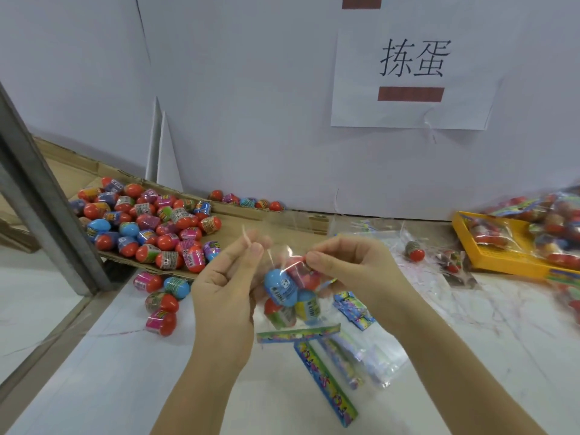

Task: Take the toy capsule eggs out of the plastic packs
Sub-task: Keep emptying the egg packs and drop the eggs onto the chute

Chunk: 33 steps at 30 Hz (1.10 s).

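clear plastic pack (284,312), printed strip at its lower end, held over the table (125,372), right of the cardboard sheet (238,224). inside: four capsule eggs (309,304) counted, blue egg (280,287) foremost. left hand (226,284) grip: narrow, thumb and forefinger pinching the pack's top film. right hand (348,271) grip: narrow, pinching the opposite edge. four loose eggs (161,302) below the cardboard's near edge.

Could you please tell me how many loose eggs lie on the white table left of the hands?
4: a pink egg and a blue egg at the cardboard edge, a green egg below, a second pink egg nearest. More may hide under cardboard.
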Motion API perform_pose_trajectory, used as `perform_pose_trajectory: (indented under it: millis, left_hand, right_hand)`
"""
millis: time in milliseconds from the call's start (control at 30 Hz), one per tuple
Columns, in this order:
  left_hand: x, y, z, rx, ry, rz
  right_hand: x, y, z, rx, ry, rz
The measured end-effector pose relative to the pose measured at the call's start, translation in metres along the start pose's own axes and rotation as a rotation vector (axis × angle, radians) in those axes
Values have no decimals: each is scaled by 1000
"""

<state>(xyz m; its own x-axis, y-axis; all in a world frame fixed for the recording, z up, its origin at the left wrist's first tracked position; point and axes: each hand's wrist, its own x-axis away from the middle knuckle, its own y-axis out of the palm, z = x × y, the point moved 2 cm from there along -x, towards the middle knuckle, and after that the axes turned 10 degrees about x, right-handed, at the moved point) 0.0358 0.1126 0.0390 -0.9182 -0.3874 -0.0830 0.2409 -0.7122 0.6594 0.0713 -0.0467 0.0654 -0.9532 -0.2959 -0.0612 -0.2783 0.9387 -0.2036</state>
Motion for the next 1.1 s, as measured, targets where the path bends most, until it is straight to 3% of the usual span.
perform_pose_trajectory:
  millis: [233,467,833,1100]
  left_hand:
    - [-1,1,-3,-72,-84,-134]
    - [4,2,-1,-89,45,44]
    - [4,2,1,-220,122,14]
    - [3,5,4,-49,-37,-32]
  right_hand:
    - [0,-10,-2,-107,3,80]
    - [-1,-14,-1,-163,5,90]
    - [-4,-19,6,-251,5,57]
    - [-5,-19,5,-319,-77,15]
